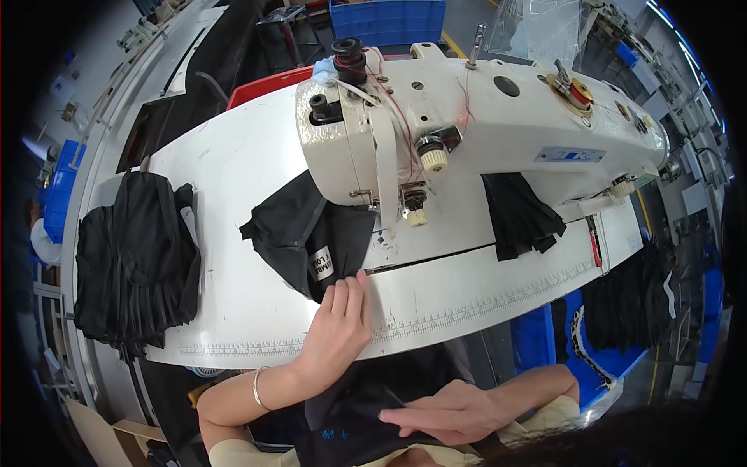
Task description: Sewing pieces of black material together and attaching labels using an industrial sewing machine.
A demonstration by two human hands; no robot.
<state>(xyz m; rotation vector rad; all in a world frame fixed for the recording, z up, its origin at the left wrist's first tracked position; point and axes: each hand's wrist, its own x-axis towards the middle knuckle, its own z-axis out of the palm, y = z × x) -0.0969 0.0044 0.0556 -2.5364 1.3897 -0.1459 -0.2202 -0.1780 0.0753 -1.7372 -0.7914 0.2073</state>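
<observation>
A white sewing machine [506, 117] stands on a white worktable [226, 179] with a printed ruler along its front edge. A black fabric piece [282, 233] with a white label lies partly under the needle area. My left hand [334, 331], a bracelet on its wrist, grips that piece's near edge with curled fingers. My right hand [443, 412] is low in front of the table, over my dark apron [342, 420], fingers pressed together; whatever they hold is too dark to make out.
Black fabric stacks lie at left [136, 265] and beside the machine's arm [521, 218]. A red-handled tool [594, 245] rests at right. A blue bin [537, 342] with black strips stands below. Behind are a red tray [264, 78], blue crate [389, 23] and, far left, a person [45, 241].
</observation>
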